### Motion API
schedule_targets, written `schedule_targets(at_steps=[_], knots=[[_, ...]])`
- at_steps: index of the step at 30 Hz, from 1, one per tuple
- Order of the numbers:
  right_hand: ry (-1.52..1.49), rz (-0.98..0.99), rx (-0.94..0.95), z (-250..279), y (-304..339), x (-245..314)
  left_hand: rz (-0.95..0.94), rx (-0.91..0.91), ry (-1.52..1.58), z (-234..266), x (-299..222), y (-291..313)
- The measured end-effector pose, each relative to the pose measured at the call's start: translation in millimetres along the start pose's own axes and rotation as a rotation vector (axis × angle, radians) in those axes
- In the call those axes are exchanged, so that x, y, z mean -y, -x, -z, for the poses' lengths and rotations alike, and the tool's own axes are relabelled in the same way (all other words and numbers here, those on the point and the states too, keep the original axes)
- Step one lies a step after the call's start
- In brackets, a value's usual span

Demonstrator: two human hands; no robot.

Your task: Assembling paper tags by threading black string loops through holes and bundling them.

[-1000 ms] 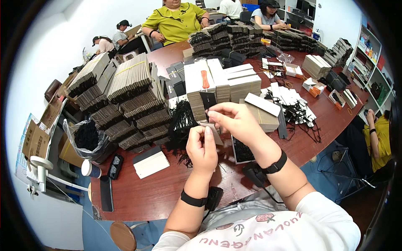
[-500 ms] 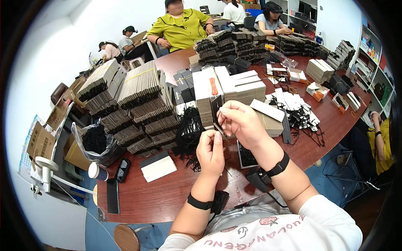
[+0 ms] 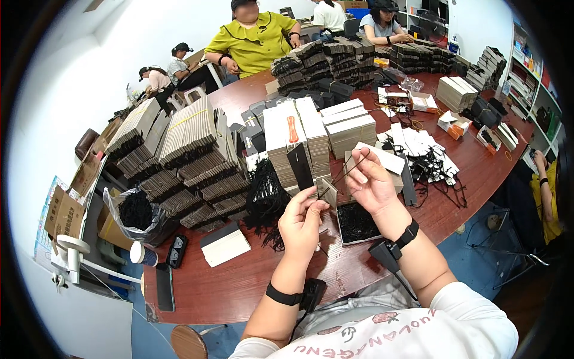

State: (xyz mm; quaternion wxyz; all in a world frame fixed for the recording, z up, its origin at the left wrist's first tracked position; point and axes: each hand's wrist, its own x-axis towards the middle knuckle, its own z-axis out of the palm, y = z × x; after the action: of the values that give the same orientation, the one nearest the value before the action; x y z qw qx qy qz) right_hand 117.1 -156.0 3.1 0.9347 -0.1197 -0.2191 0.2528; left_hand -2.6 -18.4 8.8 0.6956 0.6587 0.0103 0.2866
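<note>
My left hand is closed, its thumb and fingers pinching a small grey-beige card on edge above the table. A thin black cord runs from the card up to my right hand, whose thumb and forefinger pinch it. A narrow black panel shows just beyond my left fingertips; I cannot tell whether it joins the card. Behind it, an awl-like tool with an orange handle leans at a tall stack of pale cards. A shallow tray of black bits lies below my right hand.
Tall bundles of grey cards crowd the left; a bunch of black cords hangs beside them. White tags with black cords spread at right. A black-and-white card, phone and paper cup lie near left. A person sits opposite.
My right hand has moved right, away from my left, with the cord now stretched between them. The card in my left hand shows its flat side more. The view has shifted slightly.
</note>
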Motion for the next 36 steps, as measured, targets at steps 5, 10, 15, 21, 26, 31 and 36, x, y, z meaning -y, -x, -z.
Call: schedule_targets(at_steps=[5, 10, 15, 21, 26, 31, 36], knots=[[0.038, 0.105, -0.039, -2, 5, -7, 0.015, 0.008, 0.060, 0, 1, 3], [0.266, -0.013, -0.030, -12, 9, -3, -0.206, -0.056, -0.185, 6, -1, 2], [0.688, -0.248, 0.055, -43, 19, -14, -0.553, -0.019, -0.466, 0, -17, -1], [0.688, -0.353, 0.154, -42, 15, -8, -0.673, 0.031, -0.609, 2, -21, -3], [0.834, -0.372, 0.197, -47, 15, -1, -0.615, 0.055, -0.511, 3, -17, -1], [0.832, -0.257, 0.200, -44, 21, -6, -0.502, 0.122, -0.565, -1, -24, 3], [0.916, -0.271, 0.306, -36, 20, -5, -0.552, 0.120, -0.678, 4, -17, -1]])
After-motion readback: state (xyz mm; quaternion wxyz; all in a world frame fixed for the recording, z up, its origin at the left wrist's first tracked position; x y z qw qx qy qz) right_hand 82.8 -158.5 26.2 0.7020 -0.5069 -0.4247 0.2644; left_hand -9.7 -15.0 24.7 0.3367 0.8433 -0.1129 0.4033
